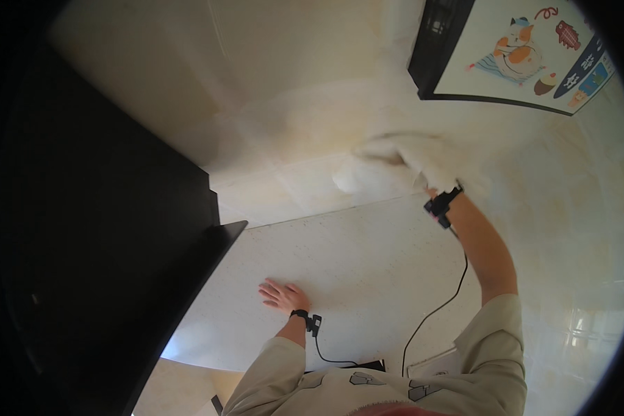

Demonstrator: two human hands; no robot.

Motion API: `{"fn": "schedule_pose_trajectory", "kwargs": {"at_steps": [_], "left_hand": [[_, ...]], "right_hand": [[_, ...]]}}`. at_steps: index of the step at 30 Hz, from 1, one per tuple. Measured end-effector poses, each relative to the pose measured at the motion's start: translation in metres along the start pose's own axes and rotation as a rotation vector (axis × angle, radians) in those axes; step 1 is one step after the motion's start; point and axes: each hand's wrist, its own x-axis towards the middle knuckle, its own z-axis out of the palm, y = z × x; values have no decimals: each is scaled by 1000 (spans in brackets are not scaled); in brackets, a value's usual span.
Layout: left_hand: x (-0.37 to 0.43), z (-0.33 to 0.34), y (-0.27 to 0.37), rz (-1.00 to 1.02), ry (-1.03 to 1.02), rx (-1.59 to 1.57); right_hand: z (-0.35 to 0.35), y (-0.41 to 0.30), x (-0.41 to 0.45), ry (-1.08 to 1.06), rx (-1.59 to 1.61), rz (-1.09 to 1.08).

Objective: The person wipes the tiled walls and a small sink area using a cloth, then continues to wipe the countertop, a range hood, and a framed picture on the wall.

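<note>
My left hand rests palm down on a pale speckled countertop, its fingers spread and holding nothing. Farther off and to the right, my right hand grips a whitish cloth at the tiled wall, just above the line where wall and counter meet. Motion blurs the cloth, which covers most of that hand. Whether the cloth presses on the tiles I cannot tell. Each wrist wears a black strapped device, one on the left wrist and one on the right.
A large black appliance or cabinet fills the left side, its lower edge jutting over the counter. At upper right hangs a black-framed panel with cartoon drawings and writing. A thin black cable trails from my right wrist towards my body.
</note>
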Motion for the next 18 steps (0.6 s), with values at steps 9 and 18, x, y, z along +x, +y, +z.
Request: {"fn": "schedule_pose_trajectory", "kwargs": {"at_steps": [9,18], "left_hand": [[4,3,2,-5,-3,17],[3,10,2,-29,7,35]], "right_hand": [[-18,0,6,122,-53,89],[77,6,-43,78,-69,84]]}}
